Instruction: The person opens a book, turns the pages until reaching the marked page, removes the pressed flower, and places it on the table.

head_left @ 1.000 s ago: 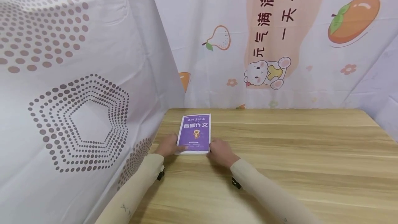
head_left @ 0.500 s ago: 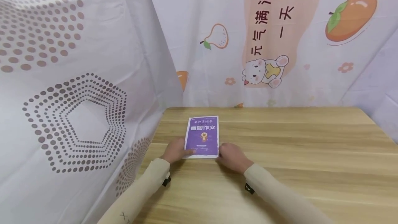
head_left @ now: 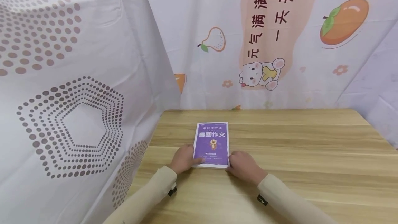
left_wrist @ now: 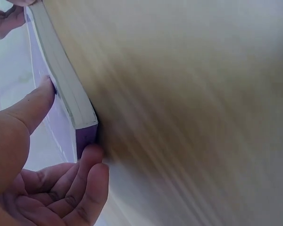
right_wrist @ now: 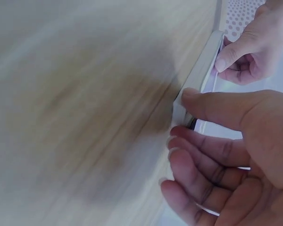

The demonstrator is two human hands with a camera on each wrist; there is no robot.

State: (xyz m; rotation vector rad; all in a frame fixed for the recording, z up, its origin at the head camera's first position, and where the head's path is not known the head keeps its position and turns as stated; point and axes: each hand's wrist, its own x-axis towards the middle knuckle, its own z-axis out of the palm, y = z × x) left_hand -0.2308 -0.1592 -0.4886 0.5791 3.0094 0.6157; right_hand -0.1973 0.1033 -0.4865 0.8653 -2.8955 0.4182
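Note:
A purple book (head_left: 211, 145) with white lettering and a small cartoon animal lies flat, cover up. My left hand (head_left: 184, 158) holds its left side near the front corner. In the left wrist view, the thumb (left_wrist: 40, 101) presses on the cover and the curled fingers (left_wrist: 92, 176) touch the spine end beside the pale page edge. My right hand (head_left: 245, 166) pinches the front right corner. In the right wrist view its thumb (right_wrist: 212, 104) lies on the book's near edge, with the forefinger against the side.
The wood-grain table (head_left: 298, 144) stretches away to the right of the book. A white dotted curtain (head_left: 87, 123) hangs close along the left, and a fruit-printed curtain (head_left: 199, 13) hangs behind the table. Each wrist wears a black strap.
Both hands have brought the book to the right and nearer to me along the table. Their hold on it looks the same. The head view has shifted slightly.

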